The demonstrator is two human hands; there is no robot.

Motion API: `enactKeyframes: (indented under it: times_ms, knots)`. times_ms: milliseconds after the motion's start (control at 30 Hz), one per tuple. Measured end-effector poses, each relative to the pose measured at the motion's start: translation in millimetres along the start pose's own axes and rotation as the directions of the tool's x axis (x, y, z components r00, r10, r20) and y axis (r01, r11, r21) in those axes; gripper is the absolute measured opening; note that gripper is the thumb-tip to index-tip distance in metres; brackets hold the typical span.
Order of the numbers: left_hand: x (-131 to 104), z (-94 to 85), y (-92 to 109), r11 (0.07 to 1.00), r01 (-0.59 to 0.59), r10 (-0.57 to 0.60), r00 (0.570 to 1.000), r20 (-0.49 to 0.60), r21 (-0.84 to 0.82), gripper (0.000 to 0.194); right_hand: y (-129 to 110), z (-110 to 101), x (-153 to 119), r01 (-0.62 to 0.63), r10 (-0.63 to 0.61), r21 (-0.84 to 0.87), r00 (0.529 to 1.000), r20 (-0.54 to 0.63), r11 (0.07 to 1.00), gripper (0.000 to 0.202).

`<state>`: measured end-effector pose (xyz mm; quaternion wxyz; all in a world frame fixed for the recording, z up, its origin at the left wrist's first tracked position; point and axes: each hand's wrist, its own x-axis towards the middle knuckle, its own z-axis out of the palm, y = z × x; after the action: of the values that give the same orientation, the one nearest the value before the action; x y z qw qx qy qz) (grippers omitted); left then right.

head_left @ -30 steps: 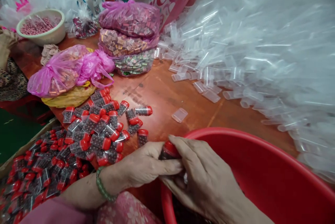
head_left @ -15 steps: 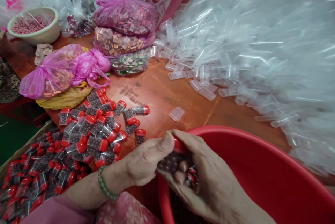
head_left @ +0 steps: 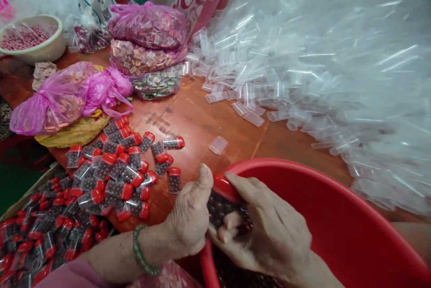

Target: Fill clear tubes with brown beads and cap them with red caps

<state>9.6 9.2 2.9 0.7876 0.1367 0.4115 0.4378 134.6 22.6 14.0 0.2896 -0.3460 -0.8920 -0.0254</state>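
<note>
Gripping a flat clear tube with smooth red cap and round dark beads, the right hand curled over the rim of the glossy red basin, while the left hand was close beside, thumb raised, its other fingers hidden, so I could not tell their grip. Similar capped tubes crowded the left, thin pink bags lay behind, and transparent tubes heaped at the right. Between them spread brown tabletop, with 1 loose tube near the basin's edge.
</note>
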Motion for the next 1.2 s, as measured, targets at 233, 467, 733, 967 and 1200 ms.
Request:
enactKeyframes:
  times_ms: [233, 467, 733, 967, 1200]
  knots:
    - [0, -3.3, 4, 0.973, -0.104, 0.102, 0.995, 0.019, 0.204, 0.069, 2, -4, 4, 0.023, -0.024, -0.015, 0.999, -0.036, 1.0, 0.059]
    - [9, -24.0, 4, 0.997, -0.071, 0.053, 0.91, 0.412, 0.029, 0.057, 12, -10, 1, -0.258, 0.131, 0.42, 0.942, 0.309, 0.87, 0.063]
    - [9, -35.8, 7, 0.983, -0.133, 0.04, 0.832, 0.554, 0.129, 0.048, 23, -21, 5, -0.534, 0.257, 0.679, 0.843, 0.472, 0.504, 0.027]
    - [-7, -25.9, 28, 0.764, -0.44, 0.083, 0.792, 0.604, 0.471, 0.031, 24, -24, 5, -0.541, 0.328, 0.741, 0.838, 0.436, 0.398, 0.022]
    - [-21, -14.4, 25, 0.019, -0.655, 0.238, 0.737, 0.633, 0.755, 0.046, 14, -17, -14, -0.639, 0.483, 0.769, 0.668, 0.566, -0.018, 0.04]
